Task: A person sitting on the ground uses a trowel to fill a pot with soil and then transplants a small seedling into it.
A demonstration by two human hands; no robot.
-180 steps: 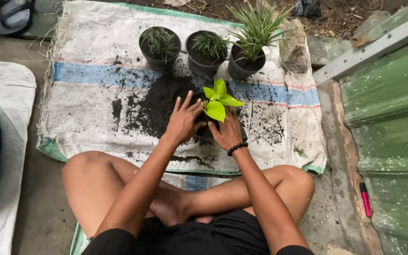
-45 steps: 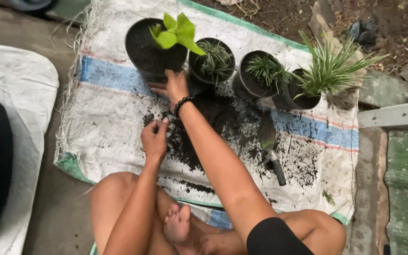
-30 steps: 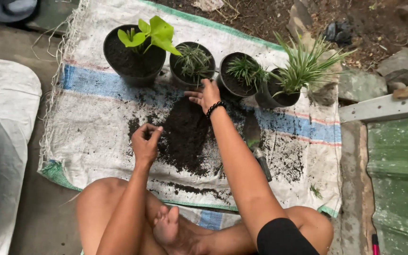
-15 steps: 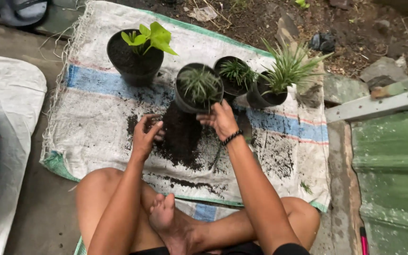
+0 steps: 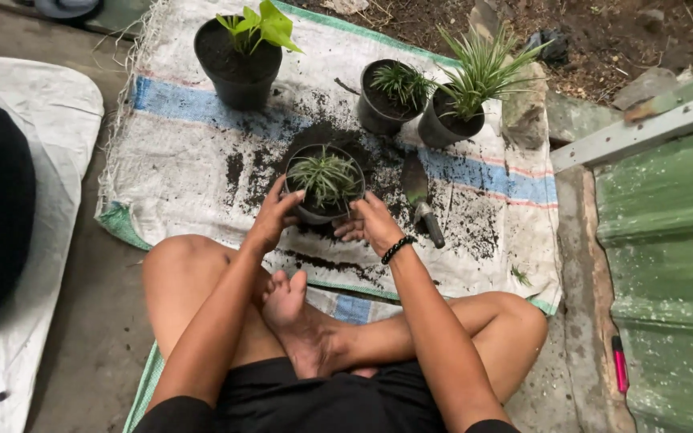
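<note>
A black pot with a thin-leaved spiky plant (image 5: 324, 180) sits on the soil-strewn woven sack (image 5: 170, 160) just in front of my crossed legs. My left hand (image 5: 273, 214) grips its left rim, and my right hand (image 5: 372, 224), with a black bead bracelet at the wrist, holds its right side. A pile of dark soil (image 5: 326, 138) lies right behind the pot.
A pot with a broad-leaved lime-green plant (image 5: 242, 48) stands at the far left of the sack. Two pots of spiky plants (image 5: 423, 100) stand at the back right. A trowel (image 5: 420, 196) lies right of the held pot. Green metal sheet (image 5: 667, 265) on the right, white cloth (image 5: 34, 120) on the left.
My right hand pulled the spiky-plant pot from the back row toward me. My left hand has closed on its left side, and it now rests on the sack near my legs.
</note>
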